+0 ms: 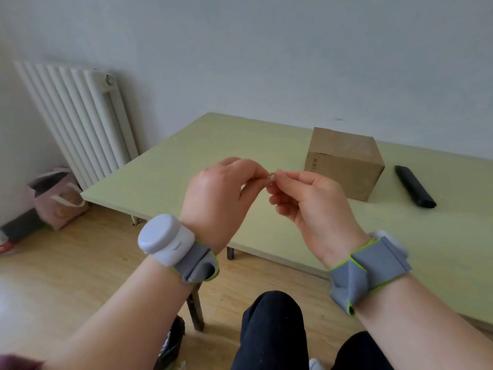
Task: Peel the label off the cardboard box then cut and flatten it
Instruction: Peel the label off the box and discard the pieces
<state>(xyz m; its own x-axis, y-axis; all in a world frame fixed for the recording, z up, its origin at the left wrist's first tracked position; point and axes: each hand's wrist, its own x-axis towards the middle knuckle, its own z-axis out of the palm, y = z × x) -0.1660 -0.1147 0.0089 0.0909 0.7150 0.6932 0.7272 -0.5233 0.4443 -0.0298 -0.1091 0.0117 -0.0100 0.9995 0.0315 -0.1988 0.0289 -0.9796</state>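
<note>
Hands are raised together above the table (186,145): a tiny pale scrap (271,178), too small to identify, is pinched between the fingertips of the left hand (218,193) and right hand (312,204). The box (344,162) stands closed on the table beyond them, a black tool (414,186) lying just beside it.
</note>
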